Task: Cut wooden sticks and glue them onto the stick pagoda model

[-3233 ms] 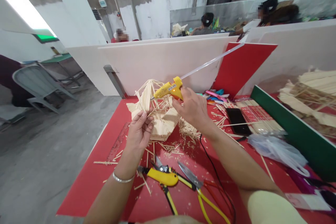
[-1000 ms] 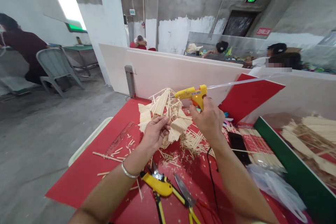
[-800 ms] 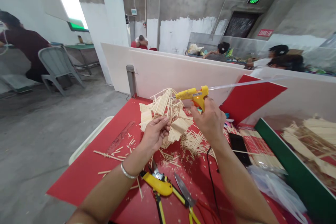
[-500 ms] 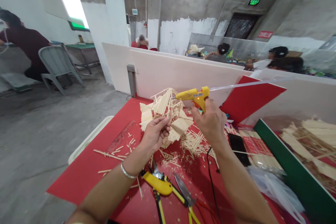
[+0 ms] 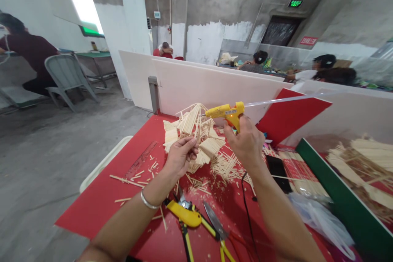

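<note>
A model built of thin wooden sticks (image 5: 190, 120), with a peaked roof and slatted flaps spread around it, stands on the red tabletop. At its near side my left hand (image 5: 182, 154) is closed, thumb and fingertips pinching a wooden stick; I cannot tell if that stick is joined to the model. My right hand (image 5: 247, 141) grips a yellow glue gun (image 5: 225, 111) by its handle. The gun's nozzle points left, at the upper right of the model, and a long clear glue stick (image 5: 276, 100) juts from its back.
Loose sticks (image 5: 227, 166) and scraps lie around the model. Nearer are a yellow utility knife (image 5: 186, 215), pliers (image 5: 185, 204) and scissors (image 5: 215, 221). A ruler (image 5: 141, 159) lies left. At right are a black phone (image 5: 278, 174), bagged sticks and a green-walled box (image 5: 334, 196). White panels (image 5: 215, 86) stand behind.
Both hands and the glue gun hold almost the same place. The view has shifted very slightly. A person in the background has lowered their head a little.
</note>
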A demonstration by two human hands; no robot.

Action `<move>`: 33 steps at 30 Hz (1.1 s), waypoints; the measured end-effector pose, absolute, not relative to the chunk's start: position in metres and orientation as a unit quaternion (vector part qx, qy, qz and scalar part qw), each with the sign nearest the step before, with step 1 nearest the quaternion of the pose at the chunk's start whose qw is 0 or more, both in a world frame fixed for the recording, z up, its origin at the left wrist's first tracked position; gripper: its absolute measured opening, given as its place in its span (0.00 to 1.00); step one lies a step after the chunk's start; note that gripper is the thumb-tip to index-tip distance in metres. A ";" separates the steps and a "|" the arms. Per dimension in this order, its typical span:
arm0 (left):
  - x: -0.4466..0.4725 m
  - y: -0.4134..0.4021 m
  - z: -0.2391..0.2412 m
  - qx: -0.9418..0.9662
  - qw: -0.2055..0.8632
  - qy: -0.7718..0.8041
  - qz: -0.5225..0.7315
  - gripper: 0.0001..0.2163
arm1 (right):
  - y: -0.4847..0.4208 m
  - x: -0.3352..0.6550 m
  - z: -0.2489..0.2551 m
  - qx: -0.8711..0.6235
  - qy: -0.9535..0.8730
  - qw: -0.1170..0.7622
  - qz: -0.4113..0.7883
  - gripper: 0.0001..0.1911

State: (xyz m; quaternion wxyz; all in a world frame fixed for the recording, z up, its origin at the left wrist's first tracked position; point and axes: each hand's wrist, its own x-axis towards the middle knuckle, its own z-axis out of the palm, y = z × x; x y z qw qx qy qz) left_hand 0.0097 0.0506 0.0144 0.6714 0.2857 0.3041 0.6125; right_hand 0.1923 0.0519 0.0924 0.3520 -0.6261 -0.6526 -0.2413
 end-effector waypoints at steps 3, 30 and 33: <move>0.010 0.052 0.012 0.313 0.633 0.314 0.634 0.15 | 0.051 0.194 0.093 -0.628 -0.648 0.353 -0.246 0.24; 0.000 0.049 0.009 0.442 0.406 0.440 0.668 0.11 | 0.043 0.201 0.097 -0.605 -0.670 0.321 -0.286 0.24; 0.000 0.048 0.009 0.454 0.391 0.448 0.663 0.10 | 0.041 0.201 0.097 -0.600 -0.674 0.311 -0.297 0.22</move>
